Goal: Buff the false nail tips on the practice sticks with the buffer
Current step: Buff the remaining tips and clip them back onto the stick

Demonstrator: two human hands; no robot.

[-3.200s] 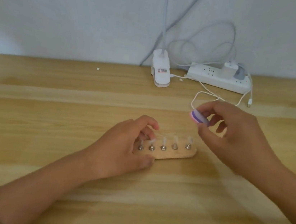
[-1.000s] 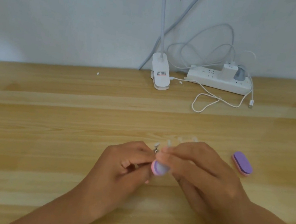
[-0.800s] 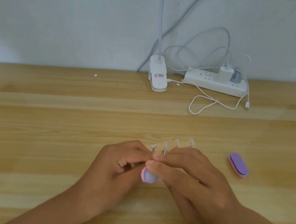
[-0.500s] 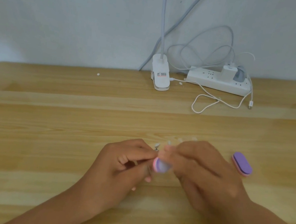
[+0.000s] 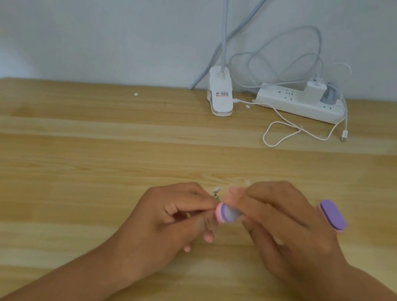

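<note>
My right hand (image 5: 282,232) pinches a small pink and purple buffer (image 5: 227,213) between thumb and fingers. Its rounded end sits against the fingertips of my left hand (image 5: 170,220), which pinch a practice stick; that stick is almost wholly hidden. One false nail tip on a metal stick (image 5: 216,192) stands just behind my left fingers. The wooden holder and the other sticks are mostly covered by both hands.
A second purple buffer (image 5: 333,214) lies on the wooden table (image 5: 62,183) to the right of my right hand. At the back stand a white clip lamp base (image 5: 219,96), a white power strip (image 5: 299,104) and a loose white cable (image 5: 285,134).
Over the last second the buffer has moved back and forth in small strokes against the stick in my left fingers. Earlier, my right hand held the buffer above the holder.
</note>
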